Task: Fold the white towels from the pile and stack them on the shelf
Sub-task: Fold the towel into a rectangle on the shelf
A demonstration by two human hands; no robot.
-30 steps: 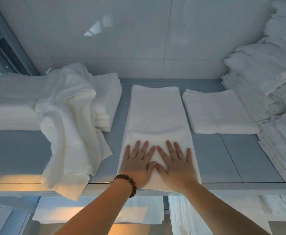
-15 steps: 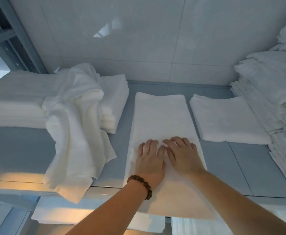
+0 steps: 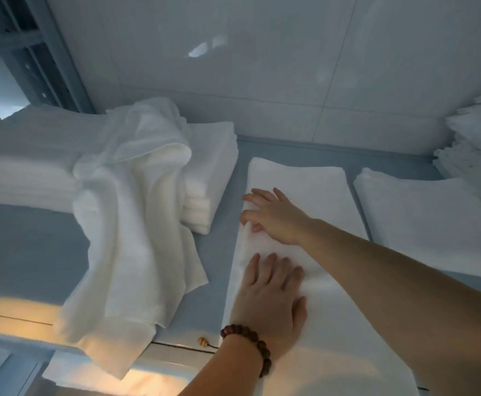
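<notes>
The long folded towel (image 3: 313,281) lies flat on the grey shelf (image 3: 213,252), running from near the back wall to past the front edge, between the towel stack on the left and a single folded towel on the right; both hands rest on it. The left hand (image 3: 270,304) lies palm down on the nearer part, fingers (image 3: 268,270) extended and only slightly apart, thumb out to the right, gripping nothing; a beaded bracelet (image 3: 250,344) sits on its wrist. The right hand (image 3: 276,215) lies farther along, reaching across toward the towel's left edge; its fingers (image 3: 256,195) are spread and partly curled, the tips at or just over that edge, though whether they pinch the cloth cannot be told.

Half a second ago the two hands lay side by side, flat, at mid-length of the towel; now the right hand is ahead and angled left, the left behind it, and the view sits closer and lower.

Left of the towel, a stack of folded towels (image 3: 213,178) stands on the shelf, with a loose unfolded towel (image 3: 136,224) draped over it and hanging past the shelf's front edge; to the right lies another folded towel (image 3: 422,218), and beyond it a tall pile (image 3: 479,144) against the white tiled wall (image 3: 262,67).
</notes>
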